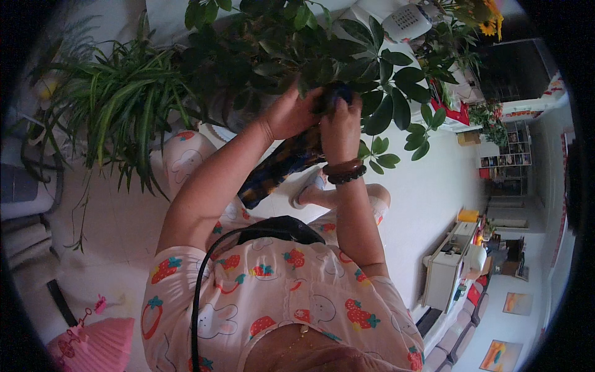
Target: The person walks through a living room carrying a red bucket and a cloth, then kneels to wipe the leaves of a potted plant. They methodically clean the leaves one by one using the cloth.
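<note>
Among the dark leaves of an umbrella plant (393,104), both hands meet close together. My right hand (341,125), with brown bracelets at its wrist, grips a bunched part of a dark blue and yellow checked cloth (279,169). The cloth's loose length hangs down towards my lap. My left hand (295,114) reaches in from the left, its fingertips beside the bunched cloth. Leaves and shadow hide those fingers, so I cannot tell what they hold.
A spider plant (135,107) spreads at the left, its long leaves hanging low. A white jar (406,23) stands behind the umbrella plant. A pink pleated item (95,346) lies at lower left. A cabinet (448,260) and a sofa (460,332) stand at right.
</note>
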`<state>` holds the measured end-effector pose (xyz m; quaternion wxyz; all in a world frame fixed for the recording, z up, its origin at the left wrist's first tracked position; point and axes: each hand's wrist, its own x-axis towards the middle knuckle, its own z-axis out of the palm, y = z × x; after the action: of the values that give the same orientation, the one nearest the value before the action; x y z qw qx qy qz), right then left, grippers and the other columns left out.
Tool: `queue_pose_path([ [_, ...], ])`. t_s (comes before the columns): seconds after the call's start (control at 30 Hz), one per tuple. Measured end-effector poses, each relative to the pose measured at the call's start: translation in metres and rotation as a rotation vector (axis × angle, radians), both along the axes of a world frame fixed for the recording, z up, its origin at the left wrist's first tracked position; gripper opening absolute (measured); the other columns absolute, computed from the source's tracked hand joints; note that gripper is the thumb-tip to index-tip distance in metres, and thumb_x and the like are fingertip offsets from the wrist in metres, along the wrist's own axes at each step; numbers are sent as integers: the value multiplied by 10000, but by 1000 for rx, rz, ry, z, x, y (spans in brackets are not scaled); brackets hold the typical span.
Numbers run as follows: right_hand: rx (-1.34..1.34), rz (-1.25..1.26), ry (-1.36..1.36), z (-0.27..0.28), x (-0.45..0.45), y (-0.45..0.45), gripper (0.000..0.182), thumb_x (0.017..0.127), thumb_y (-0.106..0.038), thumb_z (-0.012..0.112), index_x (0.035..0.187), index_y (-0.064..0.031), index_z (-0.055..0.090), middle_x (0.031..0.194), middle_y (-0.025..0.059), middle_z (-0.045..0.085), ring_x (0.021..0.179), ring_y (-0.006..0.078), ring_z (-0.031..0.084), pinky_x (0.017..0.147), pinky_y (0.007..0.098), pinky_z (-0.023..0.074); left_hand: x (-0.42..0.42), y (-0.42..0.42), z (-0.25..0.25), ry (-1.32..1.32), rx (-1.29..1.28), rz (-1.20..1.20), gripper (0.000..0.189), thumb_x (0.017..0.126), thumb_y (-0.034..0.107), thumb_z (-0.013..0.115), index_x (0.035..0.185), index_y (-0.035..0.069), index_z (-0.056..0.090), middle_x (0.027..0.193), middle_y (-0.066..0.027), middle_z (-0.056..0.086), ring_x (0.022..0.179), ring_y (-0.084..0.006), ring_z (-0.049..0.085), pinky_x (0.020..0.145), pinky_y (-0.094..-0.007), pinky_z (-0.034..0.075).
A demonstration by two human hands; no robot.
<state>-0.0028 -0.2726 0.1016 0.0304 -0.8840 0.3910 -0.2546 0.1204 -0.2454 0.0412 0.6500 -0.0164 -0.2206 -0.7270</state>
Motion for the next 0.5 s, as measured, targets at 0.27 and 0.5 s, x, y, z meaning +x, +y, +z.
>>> queue_pose_path([
  [0.27,25,364,-51,6,5,15,248,722,33,564,965,2,599,1234,148,523,1018,362,578,801,421,517,6,3,6,-14,176,98,745,923,638,293,1398,70,376,1356,-92,478,1226,-235,459,1087,-392,290],
  [0.5,-2,142,-134,-3,-31,12,327,700,47,589,1025,23,576,1277,216,463,1008,412,568,818,424,505,7,1,-8,-46,36,72,830,869,718,309,1347,52,438,1290,-128,536,1178,-265,496,1046,-431,338],
])
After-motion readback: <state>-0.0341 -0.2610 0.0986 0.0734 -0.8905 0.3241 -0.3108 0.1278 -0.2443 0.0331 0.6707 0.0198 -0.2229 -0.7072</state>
